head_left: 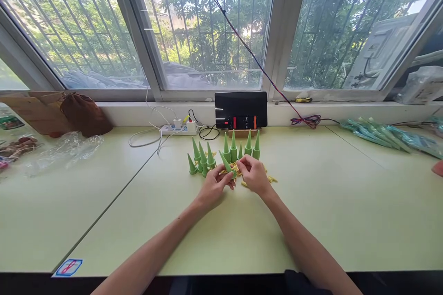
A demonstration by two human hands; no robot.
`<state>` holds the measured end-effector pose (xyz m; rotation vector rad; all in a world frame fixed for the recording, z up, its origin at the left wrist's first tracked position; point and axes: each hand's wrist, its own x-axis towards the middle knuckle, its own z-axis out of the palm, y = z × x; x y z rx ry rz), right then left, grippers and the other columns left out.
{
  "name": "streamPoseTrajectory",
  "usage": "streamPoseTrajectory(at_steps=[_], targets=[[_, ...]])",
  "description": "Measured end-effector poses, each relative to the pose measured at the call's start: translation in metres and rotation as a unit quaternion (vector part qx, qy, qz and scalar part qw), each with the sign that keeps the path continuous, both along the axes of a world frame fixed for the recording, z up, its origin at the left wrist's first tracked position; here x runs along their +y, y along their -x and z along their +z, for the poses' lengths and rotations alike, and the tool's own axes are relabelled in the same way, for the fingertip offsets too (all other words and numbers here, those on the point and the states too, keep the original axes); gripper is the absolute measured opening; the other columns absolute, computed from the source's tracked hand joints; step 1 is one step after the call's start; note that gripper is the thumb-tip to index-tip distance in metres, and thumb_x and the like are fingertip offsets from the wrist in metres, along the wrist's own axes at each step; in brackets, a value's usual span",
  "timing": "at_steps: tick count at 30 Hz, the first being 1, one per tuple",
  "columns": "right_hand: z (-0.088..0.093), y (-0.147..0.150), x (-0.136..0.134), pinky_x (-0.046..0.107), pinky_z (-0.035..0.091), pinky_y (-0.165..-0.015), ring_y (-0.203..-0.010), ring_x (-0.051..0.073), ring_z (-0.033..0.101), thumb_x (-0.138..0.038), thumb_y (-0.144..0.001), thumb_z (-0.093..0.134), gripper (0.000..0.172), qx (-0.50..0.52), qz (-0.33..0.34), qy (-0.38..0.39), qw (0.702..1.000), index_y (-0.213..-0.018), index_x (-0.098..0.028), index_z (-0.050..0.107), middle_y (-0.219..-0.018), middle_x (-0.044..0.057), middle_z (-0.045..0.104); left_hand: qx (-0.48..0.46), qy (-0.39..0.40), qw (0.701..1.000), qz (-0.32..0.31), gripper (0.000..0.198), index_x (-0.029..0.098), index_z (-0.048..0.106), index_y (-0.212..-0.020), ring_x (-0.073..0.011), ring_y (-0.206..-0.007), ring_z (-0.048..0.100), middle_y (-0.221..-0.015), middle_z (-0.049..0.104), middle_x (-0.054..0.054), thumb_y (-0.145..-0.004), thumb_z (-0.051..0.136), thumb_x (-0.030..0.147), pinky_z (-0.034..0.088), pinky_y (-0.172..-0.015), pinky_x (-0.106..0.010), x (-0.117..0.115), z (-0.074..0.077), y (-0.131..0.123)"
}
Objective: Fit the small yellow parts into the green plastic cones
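Note:
My left hand (217,182) is closed around the base of a green cone (225,162), whose tip leans up and to the left. Close on its right, my right hand (252,173) has its fingertips pinched together near the cone's base; whatever they hold is too small to make out. Small yellow pieces (272,179) lie scattered on the table around and beneath both hands. Several more green cones (203,156) stand upright beyond my left hand, and another group of green cones (233,147) stands behind both hands.
A phone (245,122) showing a timer leans before a dark tablet (240,101) at the sill. A power strip (178,128) with cables lies left of it. Plastic wrap (69,147) and a brown bag (85,113) sit left; blue-green plastic bundles (377,133) lie right.

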<state>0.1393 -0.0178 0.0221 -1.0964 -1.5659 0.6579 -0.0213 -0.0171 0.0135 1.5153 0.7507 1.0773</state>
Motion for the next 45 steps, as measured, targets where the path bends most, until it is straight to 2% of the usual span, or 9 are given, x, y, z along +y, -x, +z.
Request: streamPoseTrajectory(at_steps=[13,17,22,33,39,45], targets=[[0.0,0.003,0.0,0.024,0.027,-0.046,-0.047,0.011,0.036,-0.044,-0.09,0.048,0.034,-0.038,-0.011,-0.005,0.999,-0.065,-0.021,0.045,-0.052,-0.005,0.043,0.038,-0.015,0.997,0.065,0.03,0.016,0.063,-0.086,-0.0111,-0.054,0.054,-0.064,0.056,0.0,-0.078,0.067,0.044,0.047,-0.045,-0.022,-0.001,0.004,0.002],[-0.002,0.002,0.0,0.024,0.028,-0.046,-0.046,0.012,0.036,-0.045,-0.09,0.046,0.035,-0.05,-0.01,-0.007,0.999,-0.064,-0.022,0.043,-0.051,-0.005,0.042,0.043,-0.014,0.997,0.07,0.03,0.016,0.066,-0.088,-0.0111,-0.051,0.054,-0.06,0.057,0.001,-0.076,0.07,0.043,0.047,-0.044,-0.021,-0.001,0.004,0.002],[-0.004,0.002,0.002,0.025,0.028,-0.047,-0.046,0.012,0.036,-0.045,-0.091,0.044,0.037,-0.074,-0.014,-0.016,0.997,-0.063,-0.021,0.043,-0.051,-0.004,0.044,0.046,0.001,0.996,0.081,0.029,0.016,0.067,-0.081,-0.0108,-0.045,0.052,-0.053,0.055,0.003,-0.072,0.074,0.043,0.044,-0.041,-0.021,0.0,0.004,0.003],[-0.009,0.001,0.004,0.025,0.025,-0.049,-0.047,0.012,0.034,-0.038,-0.094,0.039,0.037,-0.111,-0.013,-0.015,0.994,-0.061,-0.022,0.036,-0.052,-0.004,0.041,0.073,-0.013,0.994,0.083,0.028,0.016,0.066,-0.08,-0.0099,-0.044,0.051,-0.051,0.054,0.003,-0.073,0.073,0.042,0.044,-0.044,-0.022,-0.001,0.002,0.003],[-0.009,0.001,0.005,0.026,0.025,-0.052,-0.05,0.013,0.036,-0.036,-0.095,0.036,0.037,-0.141,-0.01,-0.018,0.99,-0.06,-0.021,0.035,-0.054,-0.002,0.044,0.076,-0.017,0.993,0.083,0.031,0.016,0.066,-0.083,-0.0099,-0.043,0.051,-0.053,0.055,0.003,-0.073,0.072,0.045,0.045,-0.041,-0.022,-0.002,0.004,0.001],[-0.01,0.002,0.006,0.024,0.025,-0.049,-0.048,0.012,0.034,-0.04,-0.096,0.036,0.039,-0.118,-0.018,-0.02,0.993,-0.061,-0.021,0.036,-0.052,-0.004,0.04,0.092,-0.024,0.992,0.087,0.03,0.015,0.061,-0.077,-0.0102,-0.043,0.052,-0.051,0.053,0.004,-0.076,0.069,0.044,0.044,-0.042,-0.021,0.002,-0.002,0.002]])
